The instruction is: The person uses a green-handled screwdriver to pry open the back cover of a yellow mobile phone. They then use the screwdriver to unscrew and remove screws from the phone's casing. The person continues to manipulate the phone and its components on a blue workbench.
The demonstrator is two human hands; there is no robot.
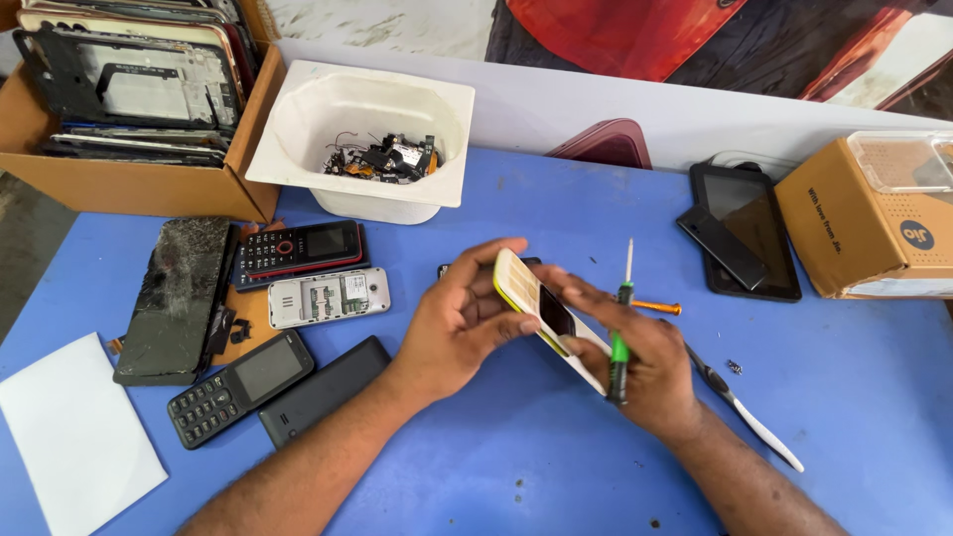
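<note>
Both hands on 1 phone [549, 316], L hand [459, 323] fingers clamped on its top, R hand [643, 365] pinching it plus 1 screwdriver [619, 335], 4 handsets left of phone, bare table [536, 447] near edge.

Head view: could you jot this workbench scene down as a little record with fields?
Surface: blue table
Left hand: holds the top end of a white and yellow phone
Right hand: holds the phone's lower end, with a green screwdriver
White tub: small dark parts
Cardboard box: stacked phone frames
Left of hands: black keypad phone, cracked screen
</note>
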